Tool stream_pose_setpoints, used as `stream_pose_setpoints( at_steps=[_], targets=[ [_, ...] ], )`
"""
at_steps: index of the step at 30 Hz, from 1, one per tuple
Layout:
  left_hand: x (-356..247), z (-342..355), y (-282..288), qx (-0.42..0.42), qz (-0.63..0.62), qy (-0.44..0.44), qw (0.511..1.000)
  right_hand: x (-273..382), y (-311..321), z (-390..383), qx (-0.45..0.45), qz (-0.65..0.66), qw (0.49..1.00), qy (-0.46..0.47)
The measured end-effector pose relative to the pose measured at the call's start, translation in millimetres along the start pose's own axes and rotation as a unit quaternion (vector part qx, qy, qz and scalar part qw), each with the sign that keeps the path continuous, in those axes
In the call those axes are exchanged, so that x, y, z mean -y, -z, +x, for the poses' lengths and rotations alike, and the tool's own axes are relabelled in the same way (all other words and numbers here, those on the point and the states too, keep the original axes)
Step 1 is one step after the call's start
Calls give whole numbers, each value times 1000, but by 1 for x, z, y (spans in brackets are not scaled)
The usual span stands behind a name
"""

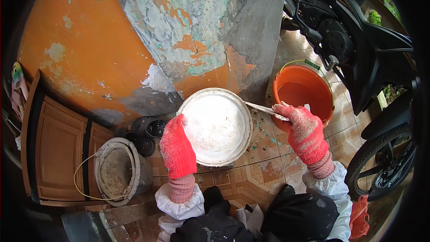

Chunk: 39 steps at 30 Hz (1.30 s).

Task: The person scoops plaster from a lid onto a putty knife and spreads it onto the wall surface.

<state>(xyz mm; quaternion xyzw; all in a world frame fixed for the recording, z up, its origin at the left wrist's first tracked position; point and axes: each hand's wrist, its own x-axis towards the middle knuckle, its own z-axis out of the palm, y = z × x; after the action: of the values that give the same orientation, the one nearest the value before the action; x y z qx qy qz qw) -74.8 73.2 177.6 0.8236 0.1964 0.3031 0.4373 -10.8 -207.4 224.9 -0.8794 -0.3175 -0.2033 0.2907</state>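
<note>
Right grip: closed on a thin white-crusted scraper, its tip at the right rim of the white tub. Left grip: on the tub's left rim, fingers mostly hidden, can't tell if it's clamped. Both in red gloves, white-smeared.

Around the tub: peeling orange-and-grey wall just beyond it, so little room on the far side. Motorbike well off to its right. Wooden cabinet well to its left. Black items on the floor left of the tub, near the left grip, type unclear. Tile floor right of the tub has loose flakes on it. Red plastic bag toward the person and right of the tub.

Containers: tub is well filled with white stuff, smooth at left, lumpier near side. Orange bucket right of the tub, partly behind the right grip; contents look like liquid, not certain. Grey bucket left of the tub, wire handle down, crusted inside.
</note>
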Motion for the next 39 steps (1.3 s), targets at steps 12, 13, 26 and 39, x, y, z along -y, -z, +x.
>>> stream_pose_setpoints(
  at_steps=[12, 13, 26, 39],
  targets=[
    [-42, -1, 20, -28, -37, 87, 995, 16, 2, -14, -28, 1, 999, -16],
    [-42, -1, 17, -28, -49, 100, 993, 15, 1, -13, -28, -2, 999, -18],
    [-27, -11, 2, -16, 92, -78, 993, 18, -17, -33, 87, -54, 995, 3],
    [-49, -16, -1, -23, 12, 5, 1000, 7, 5, -2, 60, -40, 978, -197]
  ],
)
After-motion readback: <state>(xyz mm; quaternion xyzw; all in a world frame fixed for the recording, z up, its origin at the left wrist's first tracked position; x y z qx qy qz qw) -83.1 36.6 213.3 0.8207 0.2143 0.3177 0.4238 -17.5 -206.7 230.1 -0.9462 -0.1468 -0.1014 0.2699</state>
